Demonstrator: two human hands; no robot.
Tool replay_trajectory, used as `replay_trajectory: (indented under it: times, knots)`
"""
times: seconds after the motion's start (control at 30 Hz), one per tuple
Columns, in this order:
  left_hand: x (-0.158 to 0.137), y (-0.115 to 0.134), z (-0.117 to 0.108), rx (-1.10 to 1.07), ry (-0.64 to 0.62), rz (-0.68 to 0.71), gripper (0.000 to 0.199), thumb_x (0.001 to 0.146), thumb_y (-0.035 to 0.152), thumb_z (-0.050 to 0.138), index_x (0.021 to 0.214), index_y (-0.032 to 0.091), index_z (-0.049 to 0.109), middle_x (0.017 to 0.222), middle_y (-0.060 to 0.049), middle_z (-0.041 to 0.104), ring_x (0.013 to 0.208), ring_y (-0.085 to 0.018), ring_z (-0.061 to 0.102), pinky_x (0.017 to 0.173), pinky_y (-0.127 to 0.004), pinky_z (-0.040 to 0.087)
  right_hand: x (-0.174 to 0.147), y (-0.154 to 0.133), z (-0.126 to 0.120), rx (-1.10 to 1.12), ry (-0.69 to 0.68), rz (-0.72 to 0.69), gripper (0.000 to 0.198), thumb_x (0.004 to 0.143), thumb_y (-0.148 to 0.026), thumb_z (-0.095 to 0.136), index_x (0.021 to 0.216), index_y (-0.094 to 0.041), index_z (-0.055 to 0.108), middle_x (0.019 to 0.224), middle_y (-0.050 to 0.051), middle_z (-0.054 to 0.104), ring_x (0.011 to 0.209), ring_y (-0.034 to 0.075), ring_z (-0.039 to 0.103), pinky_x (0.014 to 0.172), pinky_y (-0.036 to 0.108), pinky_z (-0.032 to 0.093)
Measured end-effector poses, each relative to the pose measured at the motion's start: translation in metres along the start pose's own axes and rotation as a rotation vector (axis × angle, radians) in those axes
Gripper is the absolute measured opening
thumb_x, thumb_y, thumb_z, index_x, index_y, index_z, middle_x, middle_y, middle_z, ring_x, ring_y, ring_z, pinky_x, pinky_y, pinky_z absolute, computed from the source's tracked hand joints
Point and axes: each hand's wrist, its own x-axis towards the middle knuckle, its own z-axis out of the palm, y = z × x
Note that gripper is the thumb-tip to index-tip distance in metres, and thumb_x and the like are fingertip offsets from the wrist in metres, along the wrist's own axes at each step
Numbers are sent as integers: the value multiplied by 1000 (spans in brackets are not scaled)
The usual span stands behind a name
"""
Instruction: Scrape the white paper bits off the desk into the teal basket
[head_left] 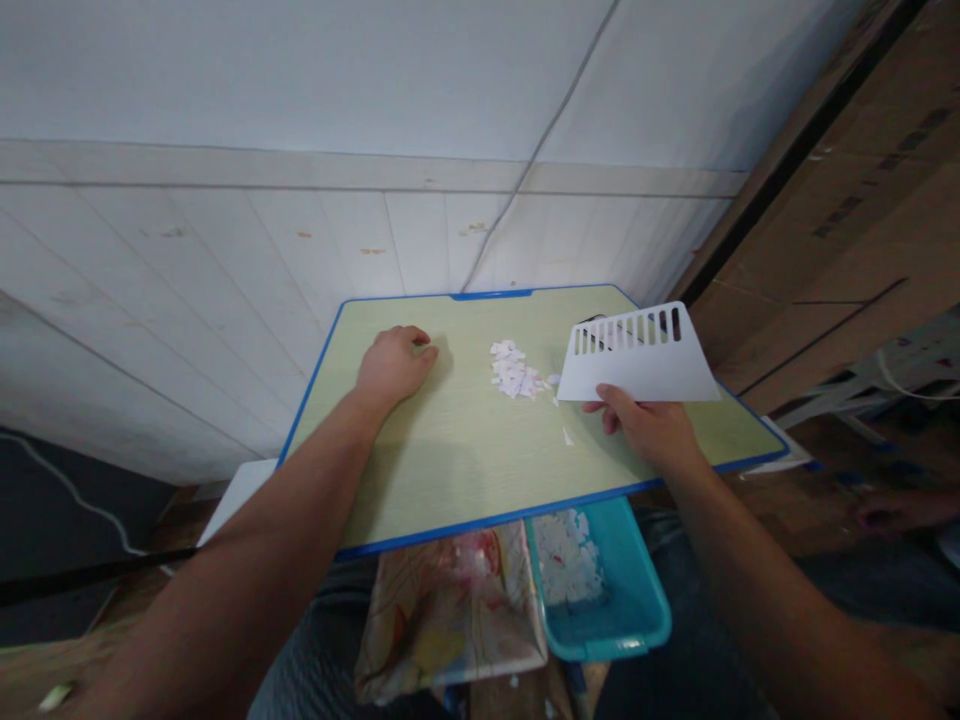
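In my right hand (pixel 641 428) is a flat white sheet with a row of slots (pixel 637 370), pinched at its near edge and held tilted over the right side of the table. My left hand (pixel 397 365) rests on the left part of the tabletop, fingers loosely bent, a gap between thumb and forefinger, and nothing visible in it. Between the two hands lies a loose pile of small white pieces (pixel 516 372). A few stray bits lie beside the sheet, and one thin white scrap (pixel 568 437) sits nearer to me. Something dark behind the sheet is mostly hidden.
The pale table (pixel 450 460) has a blue rim and stands against a white panelled wall (pixel 420 240). Below its front edge are a teal bin (pixel 637 600) with white pieces and a patterned cloth-lined container (pixel 450 650). Cardboard boxes (pixel 847 220) rise at right; another person's hand (pixel 877 515) shows there.
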Motion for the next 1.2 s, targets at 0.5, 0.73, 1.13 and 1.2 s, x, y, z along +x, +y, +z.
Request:
replay_trajectory:
  times: [0.5,0.73,1.13,1.2]
  knots:
    - [0,2,-2,6,-6,-4,41,106,41,66,131,20,91,145,-19,88,142,-40,78,130,-54,61,-46,1,-23,45,-45,31,42,85,-63,73,55,-33,75,60,7,72,61,29,70,69,43,63]
    - [0,1,2,-2,23,4,40,105,40,67,129,20,92,143,-19,89,140,-40,79,129,-55,62,-57,-1,-32,101,-116,53,44,86,-61,81,52,-35,72,59,9,75,59,31,72,68,45,67]
    - [2,-2,2,-34,20,13,40,105,41,68,128,20,92,142,-19,88,140,-42,79,128,-59,62,-73,24,-40,233,-158,152,33,87,-56,85,66,-33,73,64,8,76,57,31,70,57,45,60]
    - [2,-1,3,-33,20,9,39,104,41,68,128,20,92,142,-19,88,139,-42,79,128,-60,62,-73,26,-39,277,-149,185,32,85,-56,87,69,-33,73,64,8,76,57,32,70,54,46,58]
